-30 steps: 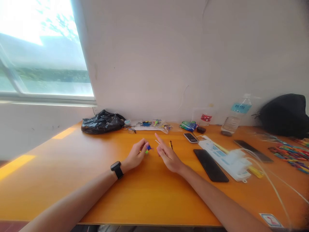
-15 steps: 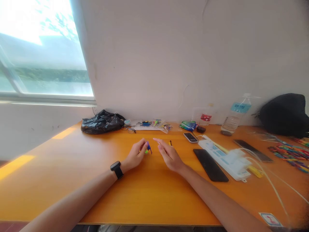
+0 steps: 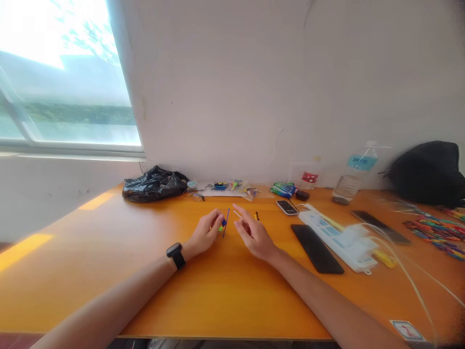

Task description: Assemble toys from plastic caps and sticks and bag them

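Note:
My left hand (image 3: 206, 231), a dark watch (image 3: 176, 255) on its wrist, is closed in a pinch around a small plastic toy with yellow and green parts (image 3: 221, 228). A thin blue propeller (image 3: 226, 224) sticks up at the toy's right side, seen nearly edge-on. Just right of the propeller, my right hand (image 3: 258, 238) has its index finger stretched out and its thumb apart. A short pale stick (image 3: 237, 213) shows by its index finger; whether the hand touches it I cannot tell. Past its knuckles lies a small yellow and black object (image 3: 256, 216), partly hidden.
On the right are a black phone (image 3: 317, 248), a white power strip (image 3: 337, 237) with cables, and a water bottle (image 3: 347, 186). A black plastic bag (image 3: 154, 184), glasses (image 3: 198, 197) and small bagged parts (image 3: 236, 186) line the wall.
The blue propeller has turned and now stands as a long thin line instead of a short bent shape. My right index finger has lifted slightly, and the thumb has moved left.

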A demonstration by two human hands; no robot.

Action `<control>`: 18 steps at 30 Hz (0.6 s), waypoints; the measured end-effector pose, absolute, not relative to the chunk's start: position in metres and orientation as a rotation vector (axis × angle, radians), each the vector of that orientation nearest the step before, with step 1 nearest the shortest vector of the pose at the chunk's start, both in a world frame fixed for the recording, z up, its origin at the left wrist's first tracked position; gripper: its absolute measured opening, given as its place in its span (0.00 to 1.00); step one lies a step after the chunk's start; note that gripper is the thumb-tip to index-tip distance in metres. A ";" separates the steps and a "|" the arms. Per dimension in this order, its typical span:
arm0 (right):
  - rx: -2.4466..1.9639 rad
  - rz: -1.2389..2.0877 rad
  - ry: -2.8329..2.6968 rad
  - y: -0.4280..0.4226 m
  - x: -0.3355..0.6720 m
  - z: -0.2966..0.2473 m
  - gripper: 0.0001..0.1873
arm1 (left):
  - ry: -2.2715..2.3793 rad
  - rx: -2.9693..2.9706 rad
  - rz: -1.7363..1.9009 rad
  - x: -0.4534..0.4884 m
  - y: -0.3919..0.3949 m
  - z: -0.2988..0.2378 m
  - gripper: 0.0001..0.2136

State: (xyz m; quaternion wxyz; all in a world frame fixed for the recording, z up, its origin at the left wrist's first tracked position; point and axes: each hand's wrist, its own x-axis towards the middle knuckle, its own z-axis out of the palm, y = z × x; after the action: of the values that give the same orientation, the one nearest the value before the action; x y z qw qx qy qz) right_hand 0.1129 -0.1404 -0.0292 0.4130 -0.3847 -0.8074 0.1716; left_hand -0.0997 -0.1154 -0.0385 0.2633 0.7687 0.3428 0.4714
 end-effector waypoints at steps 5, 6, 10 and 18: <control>-0.832 0.022 -2.128 -0.143 0.118 -0.022 0.29 | 0.962 2.087 1.220 -0.100 -0.116 -0.038 0.20; -0.838 -0.021 -2.155 -0.143 0.117 -0.021 0.27 | 0.953 2.087 1.222 -0.100 -0.115 -0.038 0.20; -1.158 0.105 -2.273 -0.140 0.115 -0.022 0.30 | 0.927 2.074 1.260 -0.101 -0.113 -0.040 0.19; -1.177 0.227 -2.094 -0.138 0.113 -0.023 0.24 | 0.928 2.048 1.258 -0.101 -0.113 -0.041 0.19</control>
State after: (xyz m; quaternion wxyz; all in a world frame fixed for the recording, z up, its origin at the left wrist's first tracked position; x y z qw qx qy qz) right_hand 0.1128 -0.1376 -0.0232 0.3565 -0.4557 -0.8109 0.0878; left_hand -0.1007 -0.1127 -0.0407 0.2789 0.7633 0.3458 0.4691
